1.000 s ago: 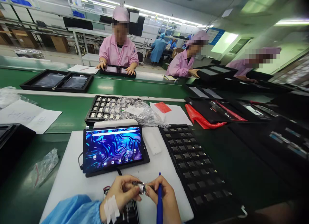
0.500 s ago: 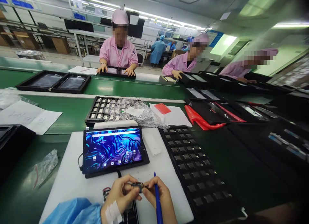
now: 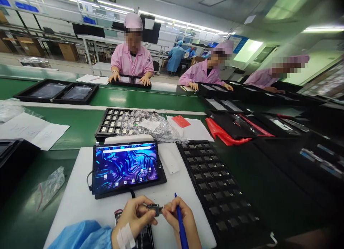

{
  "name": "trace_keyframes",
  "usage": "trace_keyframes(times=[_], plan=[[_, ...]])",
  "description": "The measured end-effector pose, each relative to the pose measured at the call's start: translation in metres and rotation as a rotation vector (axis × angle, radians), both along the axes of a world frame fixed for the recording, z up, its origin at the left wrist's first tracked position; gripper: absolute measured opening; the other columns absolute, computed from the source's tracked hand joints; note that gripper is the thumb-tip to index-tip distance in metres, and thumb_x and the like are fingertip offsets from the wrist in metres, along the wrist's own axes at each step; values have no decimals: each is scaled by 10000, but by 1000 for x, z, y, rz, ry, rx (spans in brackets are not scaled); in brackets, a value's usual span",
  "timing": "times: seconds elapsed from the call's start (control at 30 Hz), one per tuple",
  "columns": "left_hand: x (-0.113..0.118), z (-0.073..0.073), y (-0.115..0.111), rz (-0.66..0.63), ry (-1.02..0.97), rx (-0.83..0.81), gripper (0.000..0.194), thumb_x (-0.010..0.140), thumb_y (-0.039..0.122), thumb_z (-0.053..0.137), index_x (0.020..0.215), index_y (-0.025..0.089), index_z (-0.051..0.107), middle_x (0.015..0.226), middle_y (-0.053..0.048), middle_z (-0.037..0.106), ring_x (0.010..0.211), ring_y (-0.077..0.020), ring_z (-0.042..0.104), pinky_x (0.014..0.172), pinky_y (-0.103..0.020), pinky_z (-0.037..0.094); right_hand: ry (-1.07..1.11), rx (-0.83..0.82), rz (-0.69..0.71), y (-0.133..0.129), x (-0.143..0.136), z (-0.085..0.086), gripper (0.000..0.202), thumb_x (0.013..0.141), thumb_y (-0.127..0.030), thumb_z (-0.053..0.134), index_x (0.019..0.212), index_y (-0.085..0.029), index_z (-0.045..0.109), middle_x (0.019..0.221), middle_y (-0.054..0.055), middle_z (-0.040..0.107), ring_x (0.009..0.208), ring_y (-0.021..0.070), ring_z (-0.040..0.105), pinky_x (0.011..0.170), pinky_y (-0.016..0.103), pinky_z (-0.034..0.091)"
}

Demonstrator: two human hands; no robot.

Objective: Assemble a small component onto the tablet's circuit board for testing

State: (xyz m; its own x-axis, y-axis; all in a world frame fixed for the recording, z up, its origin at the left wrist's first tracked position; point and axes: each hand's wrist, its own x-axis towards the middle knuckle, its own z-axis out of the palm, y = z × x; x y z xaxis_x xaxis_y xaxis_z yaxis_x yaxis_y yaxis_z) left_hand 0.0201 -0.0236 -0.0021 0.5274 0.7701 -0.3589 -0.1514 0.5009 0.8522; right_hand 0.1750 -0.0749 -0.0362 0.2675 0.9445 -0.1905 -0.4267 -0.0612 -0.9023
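Between the thumb and fingers of my left hand (image 3: 137, 215) is a small dark camera-like module (image 3: 155, 209), held above a white pad. My right hand (image 3: 181, 216) is closed with a slim blue pen-like tool (image 3: 181, 222) lodged in it. Its thumb and forefinger pinch at the module's right end; whether they touch it I cannot tell. Below my left hand lies an opened device (image 3: 145, 238) with dark circuitry, partly hidden. Behind the hands a lit tablet (image 3: 126, 166) leans tilted, a black cable running down from it.
A black tray (image 3: 215, 177) of small modules lies to the right on the white pad (image 3: 72, 195). Beyond the tablet, another tray (image 3: 100, 132) sits under bubble wrap (image 3: 158, 129). A plastic bag (image 3: 51, 186) lies left. Co-workers in pink (image 3: 132, 61) sit across the green bench.
My right hand has moved slightly right, away from my left, showing more of the module's right end. The blue tool shifted with it. A co-worker's hands across the bench moved.
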Motion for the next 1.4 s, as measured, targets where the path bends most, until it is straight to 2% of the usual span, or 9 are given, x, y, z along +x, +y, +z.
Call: trace_keyframes(times=[0.17, 0.33, 0.47, 0.57, 0.63, 0.87, 1.0, 1.13, 1.4], plan=[[-1, -6, -1, -68, -11, 3, 504, 597, 556, 780, 745, 122, 570, 558, -36, 661, 569, -150, 662, 562, -193, 469, 23, 41, 97, -1, 1, 2, 306, 662, -235, 808, 632, -190, 507, 562, -60, 572, 527, 75, 494, 531, 188, 374], [-2, -13, 1, -110, 71, 126, 541, 637, 636, 700, 755, 125, 568, 583, -64, 674, 583, -170, 661, 543, -201, 465, -40, -7, 60, 2, -2, 5, 329, 621, -285, 835, 636, -187, 521, 547, -55, 591, 502, 78, 526, 513, 187, 385], [-7, -3, 8, -181, 245, 560, 344, 841, 475, 578, 785, 143, 650, 727, -86, 713, 695, -189, 671, 609, -228, 483, 3, -34, 130, 4, -3, 12, 303, 667, -363, 793, 724, -196, 546, 730, 12, 682, 524, 121, 613, 494, 220, 432], [-12, 8, 16, -206, 216, 911, 263, 922, 316, 490, 840, 171, 693, 805, -80, 724, 775, -180, 673, 719, -242, 494, 63, 12, 128, 3, -6, 13, 267, 693, -347, 773, 731, -203, 551, 813, 29, 705, 583, 142, 646, 545, 246, 470], [-16, 13, 22, -256, 221, 1057, 317, 941, 330, 443, 875, 173, 711, 916, -109, 715, 797, -188, 664, 727, -260, 496, 52, 21, 118, 2, -7, 11, 248, 674, -272, 791, 696, -207, 553, 758, 2, 706, 626, 139, 648, 591, 239, 477], [-28, 13, 42, -662, 374, 1374, 505, 916, 529, 316, 1089, 199, 657, 1152, -115, 636, 883, -261, 624, 740, -340, 464, -140, -43, 118, -4, -2, -2, 214, 644, -144, 765, 678, -207, 563, 768, 7, 689, 723, 170, 659, 684, 274, 505], [-33, 11, 45, -692, 512, 1461, 416, 876, 506, 492, 1093, 178, 630, 937, -96, 680, 768, -237, 638, 641, -320, 447, -326, -32, -9, -8, -1, -13, 199, 634, -137, 752, 656, -204, 565, 741, 22, 676, 717, 182, 660, 705, 278, 527], [-34, 15, 42, -827, 725, 1630, 163, 806, 334, 666, 803, 171, 655, 636, -16, 629, 591, -194, 607, 488, -322, 358, -466, 7, -37, -9, -4, -22, 157, 644, -155, 734, 652, -199, 583, 737, 36, 681, 667, 176, 653, 650, 249, 532], [-33, 15, 38, -879, 833, 1649, 163, 775, 314, 698, 749, 169, 627, 642, -3, 638, 577, -173, 620, 434, -314, 306, -616, 44, -36, -9, -6, -19, 126, 666, -138, 691, 651, -199, 582, 725, 48, 685, 628, 184, 652, 589, 240, 533]])
